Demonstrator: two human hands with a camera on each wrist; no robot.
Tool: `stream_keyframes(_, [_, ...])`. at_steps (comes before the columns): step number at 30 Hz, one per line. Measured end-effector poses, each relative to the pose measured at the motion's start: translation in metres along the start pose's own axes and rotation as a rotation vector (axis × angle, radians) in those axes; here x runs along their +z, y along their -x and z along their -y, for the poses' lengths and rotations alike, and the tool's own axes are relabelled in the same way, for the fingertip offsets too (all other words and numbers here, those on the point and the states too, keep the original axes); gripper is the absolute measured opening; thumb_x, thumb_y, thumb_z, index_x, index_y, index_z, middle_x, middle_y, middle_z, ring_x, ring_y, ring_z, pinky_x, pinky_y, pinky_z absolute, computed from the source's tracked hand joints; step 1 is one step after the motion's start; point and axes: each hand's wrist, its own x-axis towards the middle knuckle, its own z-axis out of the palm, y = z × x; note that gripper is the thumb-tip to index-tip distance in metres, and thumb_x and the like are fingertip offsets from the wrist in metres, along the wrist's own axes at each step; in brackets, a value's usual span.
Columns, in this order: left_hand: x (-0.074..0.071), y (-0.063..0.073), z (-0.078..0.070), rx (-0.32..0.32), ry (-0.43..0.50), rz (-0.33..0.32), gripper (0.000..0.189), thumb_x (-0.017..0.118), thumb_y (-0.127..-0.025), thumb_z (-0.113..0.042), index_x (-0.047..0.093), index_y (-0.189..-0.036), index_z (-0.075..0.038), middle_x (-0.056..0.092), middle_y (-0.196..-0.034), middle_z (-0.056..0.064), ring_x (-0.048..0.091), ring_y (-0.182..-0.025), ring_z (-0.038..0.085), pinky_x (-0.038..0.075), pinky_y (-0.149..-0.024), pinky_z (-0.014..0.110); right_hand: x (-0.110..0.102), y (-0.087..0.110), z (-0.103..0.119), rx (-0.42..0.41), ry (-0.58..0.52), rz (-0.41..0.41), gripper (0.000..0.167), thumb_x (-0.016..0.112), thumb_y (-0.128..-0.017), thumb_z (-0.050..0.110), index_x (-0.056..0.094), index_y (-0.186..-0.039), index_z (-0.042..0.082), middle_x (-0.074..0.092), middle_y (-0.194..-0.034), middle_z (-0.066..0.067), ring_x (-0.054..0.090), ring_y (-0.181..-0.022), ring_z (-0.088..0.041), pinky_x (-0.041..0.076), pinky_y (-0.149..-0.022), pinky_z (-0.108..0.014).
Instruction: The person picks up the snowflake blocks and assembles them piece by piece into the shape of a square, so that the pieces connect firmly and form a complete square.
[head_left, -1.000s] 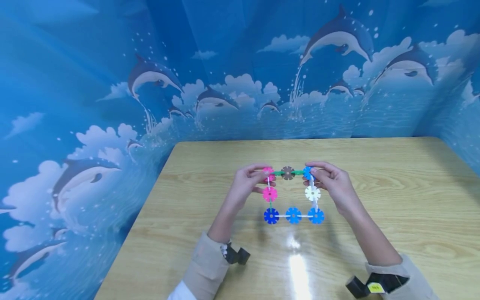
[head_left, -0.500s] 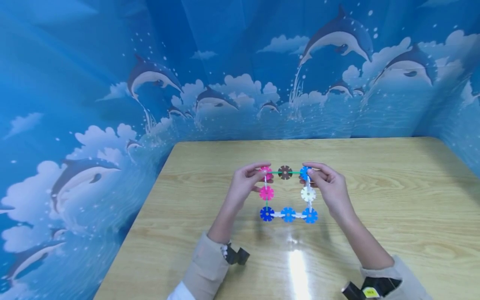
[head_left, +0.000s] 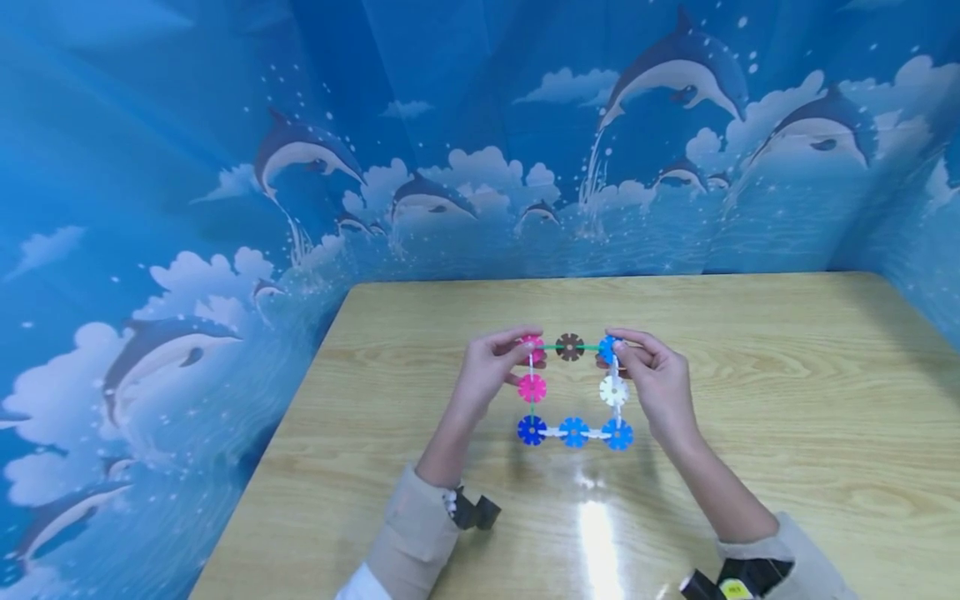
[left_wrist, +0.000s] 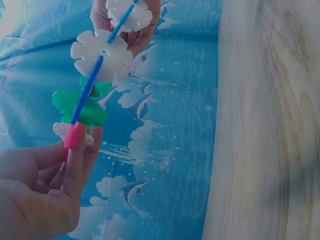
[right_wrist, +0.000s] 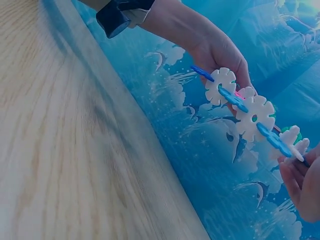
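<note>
Left hand: the left hand (head_left: 491,372) pinches the pink flower disc (head_left: 532,346) at the top left corner of the square toy frame (head_left: 573,390).
Toy frame: it hangs up in the air over the wooden table (head_left: 787,400), right between both hands.
Right hand: the right hand (head_left: 652,379) pinches the blue flower disc (head_left: 609,348) at the top right corner.
Doing it well: I think both pinches should stay soft and even, so the thin sticks don't pop out.
</note>
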Motion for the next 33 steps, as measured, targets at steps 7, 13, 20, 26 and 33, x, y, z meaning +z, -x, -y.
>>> stream_keyframes(7, [0.001, 0.000, 0.004, -0.025, 0.048, 0.030, 0.027, 0.060, -0.089, -0.006, 0.063, -0.116, -0.007, 0.067, -0.095, 0.007, 0.065, -0.081, 0.020, 0.056, -0.058, 0.030, 0.001, 0.002, 0.001, -0.011, 0.050, 0.001, 0.032, 0.059, -0.092, 0.020, 0.059, -0.115, -0.002, 0.070, -0.084, -0.002, 0.065, -0.075, -0.013, 0.053, -0.068, -0.021])
stream_keyframes(13, [0.001, 0.003, 0.001, -0.002, -0.006, 0.017, 0.028, 0.062, -0.088, -0.011, 0.064, -0.116, -0.008, 0.066, -0.100, 0.004, 0.064, -0.083, 0.018, 0.056, -0.059, 0.030, 0.002, 0.004, -0.003, 0.030, 0.068, 0.019, 0.031, 0.056, -0.093, 0.018, 0.058, -0.116, -0.001, 0.070, -0.083, 0.000, 0.065, -0.077, -0.012, 0.053, -0.069, -0.022])
stream_keyframes(20, [0.006, -0.001, 0.000, 0.003, 0.019, 0.037, 0.027, 0.060, -0.089, -0.008, 0.064, -0.116, -0.010, 0.067, -0.095, 0.006, 0.065, -0.082, 0.019, 0.056, -0.062, 0.032, -0.004, -0.003, -0.005, 0.015, 0.089, 0.030, 0.032, 0.055, -0.094, 0.020, 0.057, -0.118, -0.001, 0.069, -0.083, 0.004, 0.063, -0.077, -0.011, 0.052, -0.069, -0.020])
stream_keyframes(26, [0.006, -0.009, 0.015, -0.017, 0.057, 0.091, 0.029, 0.058, -0.090, -0.010, 0.061, -0.119, -0.008, 0.068, -0.092, 0.009, 0.065, -0.083, 0.023, 0.056, -0.066, 0.033, -0.008, -0.010, -0.013, 0.041, 0.099, 0.086, 0.032, 0.053, -0.095, 0.019, 0.055, -0.119, -0.003, 0.068, -0.082, -0.001, 0.064, -0.077, -0.013, 0.052, -0.069, -0.022])
stream_keyframes(33, [0.003, -0.022, 0.044, -0.077, 0.052, 0.257, 0.031, 0.056, -0.092, -0.014, 0.058, -0.123, -0.010, 0.062, -0.107, 0.016, 0.062, -0.091, 0.025, 0.054, -0.074, 0.035, -0.020, -0.013, -0.035, 0.093, 0.180, 0.154, 0.034, 0.053, -0.095, 0.019, 0.054, -0.120, -0.004, 0.067, -0.089, -0.012, 0.065, -0.080, -0.022, 0.053, -0.071, -0.025])
